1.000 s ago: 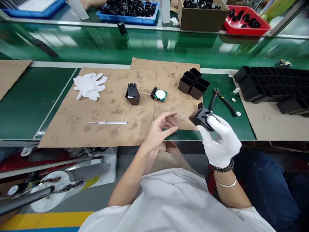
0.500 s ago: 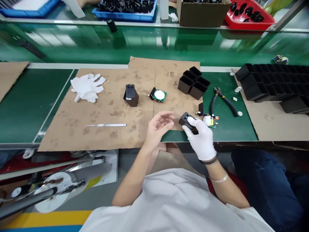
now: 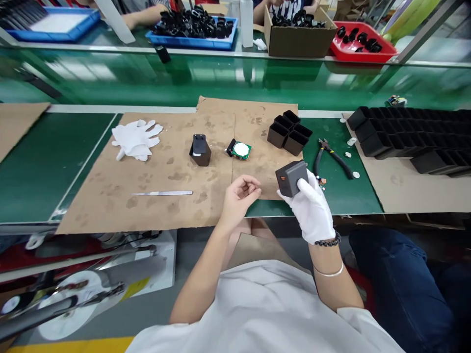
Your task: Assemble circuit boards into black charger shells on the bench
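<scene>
In my gloved right hand (image 3: 311,211) is a black plastic charger housing (image 3: 290,179), box-shaped, with a small orange bit showing on its face. My bare left hand (image 3: 241,196) hovers beside it over the cardboard, fingers loosely curled and nothing between them. A small green circuit board (image 3: 242,150) with a white round patch lies ahead of my hands. Left of that stands another black housing (image 3: 200,153) with a plug face set in its top. Cutting pliers (image 3: 333,159) rest to the right, and part of another circuit board (image 3: 321,182) shows behind my glove.
Four-cell grouped black cases (image 3: 290,132) stand at the cardboard's back, with rows of black cases (image 3: 412,132) far right. Tweezers (image 3: 162,193) and a white glove (image 3: 137,139) lie left. Beyond the glass are a blue tray (image 3: 191,43), a carton (image 3: 298,41), a red tray (image 3: 362,55) and other people's arms.
My right hand has raised and turned the black housing, so its side now faces me. The left hand's fingers have curled in slightly. The view has tilted up a little.
</scene>
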Tool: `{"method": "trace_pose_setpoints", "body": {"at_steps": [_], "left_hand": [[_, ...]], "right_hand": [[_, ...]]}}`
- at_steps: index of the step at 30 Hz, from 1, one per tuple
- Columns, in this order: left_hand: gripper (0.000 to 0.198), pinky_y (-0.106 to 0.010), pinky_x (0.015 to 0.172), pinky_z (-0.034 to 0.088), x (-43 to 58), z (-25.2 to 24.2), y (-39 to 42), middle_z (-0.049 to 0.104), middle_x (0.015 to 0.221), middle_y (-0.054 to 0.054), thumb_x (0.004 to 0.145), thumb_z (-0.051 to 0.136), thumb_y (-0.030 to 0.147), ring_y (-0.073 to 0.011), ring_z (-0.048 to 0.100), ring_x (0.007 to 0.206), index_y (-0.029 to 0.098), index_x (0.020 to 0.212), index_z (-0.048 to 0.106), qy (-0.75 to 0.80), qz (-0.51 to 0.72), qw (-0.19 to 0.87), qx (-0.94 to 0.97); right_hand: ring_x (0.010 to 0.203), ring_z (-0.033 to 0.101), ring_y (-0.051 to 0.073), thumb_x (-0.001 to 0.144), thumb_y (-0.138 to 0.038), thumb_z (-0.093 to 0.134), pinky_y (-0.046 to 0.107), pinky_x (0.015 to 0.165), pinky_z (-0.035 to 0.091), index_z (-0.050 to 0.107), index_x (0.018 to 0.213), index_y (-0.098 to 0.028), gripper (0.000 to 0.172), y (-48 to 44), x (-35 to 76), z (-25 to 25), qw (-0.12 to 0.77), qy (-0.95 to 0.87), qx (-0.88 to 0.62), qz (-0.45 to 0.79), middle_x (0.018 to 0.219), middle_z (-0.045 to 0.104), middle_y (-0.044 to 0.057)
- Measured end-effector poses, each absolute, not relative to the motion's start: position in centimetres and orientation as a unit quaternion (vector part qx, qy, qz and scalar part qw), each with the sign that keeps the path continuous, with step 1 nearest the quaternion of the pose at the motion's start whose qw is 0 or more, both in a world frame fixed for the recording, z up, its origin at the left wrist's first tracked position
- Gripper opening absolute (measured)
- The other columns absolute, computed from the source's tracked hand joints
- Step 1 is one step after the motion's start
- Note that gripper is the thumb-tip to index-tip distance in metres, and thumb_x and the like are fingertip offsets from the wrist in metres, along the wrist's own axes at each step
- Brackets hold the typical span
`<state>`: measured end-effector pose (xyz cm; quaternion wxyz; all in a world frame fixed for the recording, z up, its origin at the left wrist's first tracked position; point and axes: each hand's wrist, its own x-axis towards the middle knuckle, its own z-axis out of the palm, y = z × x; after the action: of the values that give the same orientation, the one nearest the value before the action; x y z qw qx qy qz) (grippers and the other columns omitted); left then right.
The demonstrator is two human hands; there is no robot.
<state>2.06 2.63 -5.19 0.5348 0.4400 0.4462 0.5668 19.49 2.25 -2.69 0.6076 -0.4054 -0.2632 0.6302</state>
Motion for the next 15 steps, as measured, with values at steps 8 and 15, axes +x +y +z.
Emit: {"method": "trace_pose_setpoints", "body": {"at_steps": [8,15], "left_hand": [[0.011,-0.021,0.07,0.047,2.0,-5.2,2.6,0.061,0.075,0.001,0.076,0.075,0.024,-0.0102,0.057,0.071,0.017,0.08,0.067,0.457,0.565,0.521,0.448],[0.011,-0.023,0.065,0.052,2.6,-4.6,2.4,0.07,0.071,-0.001,0.06,0.085,0.017,-0.0119,0.065,0.068,0.017,0.061,0.073,0.453,0.57,0.526,0.44]], "right_hand": [[0.094,0.076,0.011,0.091,-0.018,0.069,0.027,0.088,0.066,0.063,0.098,-0.024,0.012,1.4,19.3,1.1,0.533,-0.035,-0.253,0.807,0.098,0.078,-0.003],[0.095,0.077,0.012,0.093,-0.014,0.064,0.034,0.088,0.068,0.064,0.08,-0.025,0.017,0.5,18.9,2.6,0.566,0.013,-0.286,0.773,0.093,0.078,-0.006]]}}
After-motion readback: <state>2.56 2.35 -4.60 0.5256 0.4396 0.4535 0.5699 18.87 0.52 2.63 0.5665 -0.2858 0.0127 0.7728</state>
